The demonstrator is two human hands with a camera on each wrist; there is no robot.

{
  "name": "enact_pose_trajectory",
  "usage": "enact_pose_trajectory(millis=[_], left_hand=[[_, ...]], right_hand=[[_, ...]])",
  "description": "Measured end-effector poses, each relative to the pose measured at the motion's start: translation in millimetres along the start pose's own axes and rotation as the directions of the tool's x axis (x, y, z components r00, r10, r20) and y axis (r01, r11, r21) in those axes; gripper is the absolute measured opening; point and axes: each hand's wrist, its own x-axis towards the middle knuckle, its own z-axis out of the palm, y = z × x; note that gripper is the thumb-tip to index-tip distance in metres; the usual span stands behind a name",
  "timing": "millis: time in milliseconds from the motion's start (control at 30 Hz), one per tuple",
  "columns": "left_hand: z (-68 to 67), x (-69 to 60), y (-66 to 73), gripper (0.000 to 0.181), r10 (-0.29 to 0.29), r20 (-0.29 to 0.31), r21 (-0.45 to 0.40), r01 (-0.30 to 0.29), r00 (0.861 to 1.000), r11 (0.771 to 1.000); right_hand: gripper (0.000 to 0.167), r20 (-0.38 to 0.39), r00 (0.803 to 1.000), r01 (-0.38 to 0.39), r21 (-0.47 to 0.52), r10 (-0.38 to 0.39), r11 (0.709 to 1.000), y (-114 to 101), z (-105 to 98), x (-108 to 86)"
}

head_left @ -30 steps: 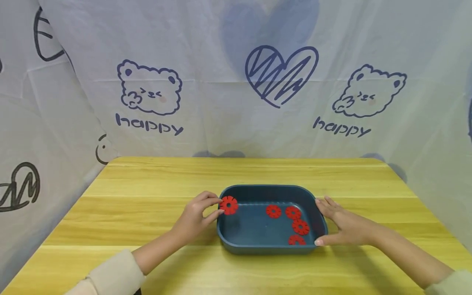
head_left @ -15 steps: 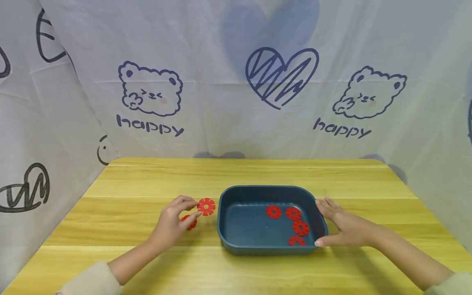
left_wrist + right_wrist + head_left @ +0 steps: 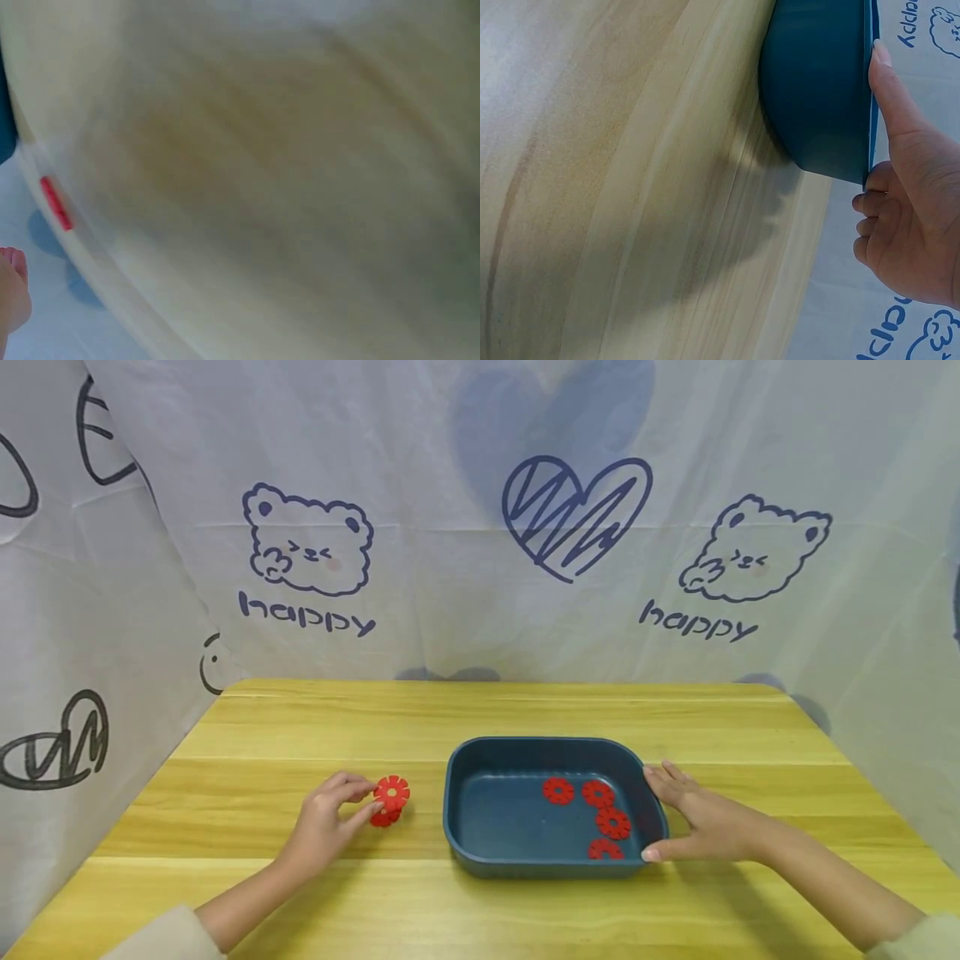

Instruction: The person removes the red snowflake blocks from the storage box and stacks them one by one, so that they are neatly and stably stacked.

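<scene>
"Head view?"
"Left hand (image 3: 330, 818) pinches a red disc (image 3: 400, 793) near a second disc (image 3: 392, 819) on the table (image 3: 300, 727); right hand (image 3: 697, 818) grips the blue bin (image 3: 517, 831) by one end."
"Left wrist?"
"The table's blurred."
"Right wrist?"
"Thumb (image 3: 892, 94) at the bin's rim."

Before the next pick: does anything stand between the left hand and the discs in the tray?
Yes: the tray's left wall stands between the left hand and those discs. The hand also pinches one disc, a second disc partly hidden behind it.

2 pale, cream-toned sleeves (image 3: 167, 937)
</scene>
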Motion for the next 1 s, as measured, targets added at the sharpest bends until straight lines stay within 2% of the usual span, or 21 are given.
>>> enact_pose_trajectory(millis=[133, 267, 667, 1000], left_hand=[[0.8, -7.6, -6.8, 0.018, -0.115, 0.053, -0.004, 0.116, 0.992, 0.993], [1.3, -11.7, -11.3, 0.016, -0.177, 0.075, -0.008, 0.178, 0.981, 0.984], [4.9, -17.0, -13.7, 0.015, -0.24, 0.132, 0.012, 0.241, 0.962, 0.97], [7.1, -18.9, -13.6, 0.013, -0.26, 0.115, 0.024, 0.259, 0.959, 0.966]], right_hand=[[0.107, -0.001, 1.0, 0.001, -0.001, -0.001, 1.0, 1, 1, -0.1], [0.107, -0.003, 1.0, 0.003, 0.002, -0.003, 1.0, 1, 1, -0.3], [0.107, -0.003, 1.0, -0.008, 0.003, 0.008, 1.0, 1, 2, -2.0], [0.106, -0.01, 1.0, 0.003, -0.001, -0.003, 1.0, 1, 2, -1.9]])
